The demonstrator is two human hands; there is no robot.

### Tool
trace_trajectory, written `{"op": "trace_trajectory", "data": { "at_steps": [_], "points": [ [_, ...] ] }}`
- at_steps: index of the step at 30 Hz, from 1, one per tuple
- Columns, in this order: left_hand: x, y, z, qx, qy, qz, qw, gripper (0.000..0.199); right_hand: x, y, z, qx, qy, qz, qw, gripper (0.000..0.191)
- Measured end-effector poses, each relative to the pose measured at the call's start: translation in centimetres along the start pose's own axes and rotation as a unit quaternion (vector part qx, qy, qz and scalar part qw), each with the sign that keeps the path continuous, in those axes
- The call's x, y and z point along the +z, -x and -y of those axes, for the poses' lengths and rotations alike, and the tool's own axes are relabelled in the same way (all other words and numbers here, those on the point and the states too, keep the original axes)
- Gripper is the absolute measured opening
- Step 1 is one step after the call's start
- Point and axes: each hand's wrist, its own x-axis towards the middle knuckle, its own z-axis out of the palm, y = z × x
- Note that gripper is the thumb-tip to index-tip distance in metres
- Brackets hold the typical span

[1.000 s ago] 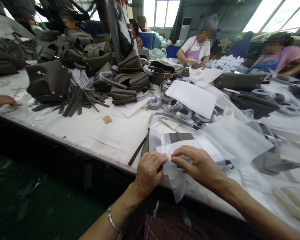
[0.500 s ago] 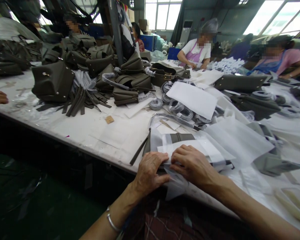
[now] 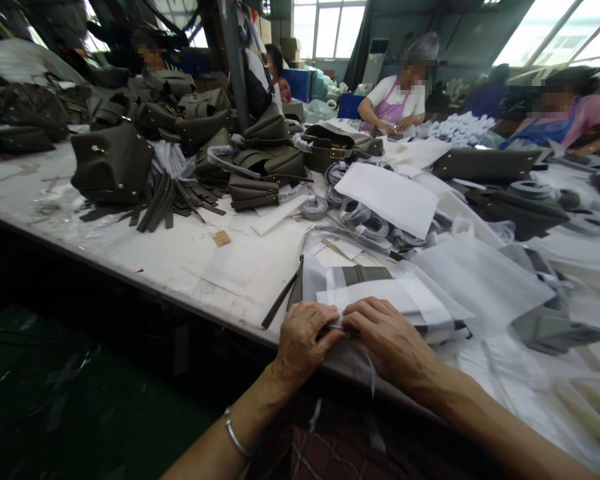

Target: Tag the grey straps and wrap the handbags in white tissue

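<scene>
A dark olive handbag (image 3: 367, 273) lies at the near table edge, partly covered by translucent white wrapping sheet (image 3: 336, 279) and a white paper (image 3: 367, 293). My left hand (image 3: 305, 337) is closed at its near side, thumb and fingers pinching the thin wrapping sheet. Right beside it, my right hand (image 3: 385, 333) has its fingers curled over the same sheet's near edge; the fingertips are partly hidden. A thin translucent strip hangs below the hands. The bag's dark strap (image 3: 283, 300) sticks out to the left, and a plastic-wrapped handle (image 3: 340, 235) arches behind.
Dark olive bags (image 3: 113, 163) are piled across the back left. Coiled wrapped straps (image 3: 355, 213) lie beyond the handbag under a white sheet (image 3: 387, 197). More translucent sheets (image 3: 490, 273) spread at right. A small brown tag (image 3: 222, 238) lies left. Several people sit across the table.
The loose sheet that hung below my hands is gathered in, leaving a thin strip. My left thumb has closed in toward my right hand. The person's hand at the far left has left the view.
</scene>
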Motion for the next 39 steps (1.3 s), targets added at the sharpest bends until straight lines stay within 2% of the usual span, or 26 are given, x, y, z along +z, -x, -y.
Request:
{"op": "trace_trajectory", "data": {
  "at_steps": [3,5,7,10,11,13,15,18,21,24,27,29,32,35,39],
  "points": [
    [0.4,0.1,0.1,0.002,-0.002,-0.012,1.0,0.018,-0.9,0.9,0.3,-0.001,-0.037,0.058,0.998,0.056],
    [0.5,0.1,0.0,0.003,-0.005,-0.017,1.0,0.015,-0.9,1.4,0.6,-0.002,-0.029,0.051,0.998,0.068],
    [0.6,0.1,0.0,-0.001,-0.007,-0.02,1.0,0.013,-0.7,1.8,1.0,0.001,-0.022,0.007,1.0,0.064],
    [0.6,0.1,0.0,0.003,-0.007,-0.022,1.0,0.017,-0.4,2.6,1.7,0.009,-0.05,-0.096,0.994,0.035],
    [0.6,0.1,0.0,0.008,-0.008,-0.024,1.0,0.019,-0.3,3.0,1.8,0.01,-0.068,-0.113,0.991,0.025],
    [0.6,0.0,0.0,0.017,-0.014,-0.028,0.999,0.02,-0.2,4.1,1.9,0.004,-0.098,-0.093,0.991,0.012],
    [0.6,0.0,-0.1,0.022,-0.021,-0.034,0.999,0.019,0.3,5.7,1.6,-0.023,-0.091,-0.034,0.995,0.011],
    [0.6,0.0,-0.1,0.019,-0.024,-0.033,0.999,0.019,1.9,8.2,0.8,-0.105,0.013,0.021,0.994,0.028],
    [0.5,0.0,-0.1,0.014,-0.024,-0.026,0.999,0.019,4.1,9.6,0.1,-0.143,0.109,0.016,0.984,0.047],
    [0.4,0.0,-0.2,0.016,-0.025,-0.023,0.999,0.018,5.8,9.3,0.1,-0.112,0.116,-0.015,0.987,0.052],
    [0.3,0.0,-0.2,0.016,-0.029,-0.017,0.999,0.016,6.3,7.8,0.8,-0.077,0.05,-0.061,0.994,0.044],
    [0.4,0.0,-0.2,0.018,-0.032,-0.016,0.999,0.015,6.1,6.8,1.2,-0.059,-0.012,-0.099,0.993,0.037],
    [0.5,0.0,-0.1,0.023,-0.033,-0.019,0.999,0.014,5.6,5.8,1.8,-0.035,-0.115,-0.145,0.982,0.037],
    [0.5,0.0,0.0,0.032,-0.036,-0.025,0.999,0.012,5.2,5.3,2.0,-0.017,-0.205,-0.157,0.966,0.036],
    [0.4,0.0,0.1,0.039,-0.049,-0.02,0.998,0.01,3.8,5.0,2.1,-0.001,-0.204,-0.149,0.968,0.031]
  ]
}}
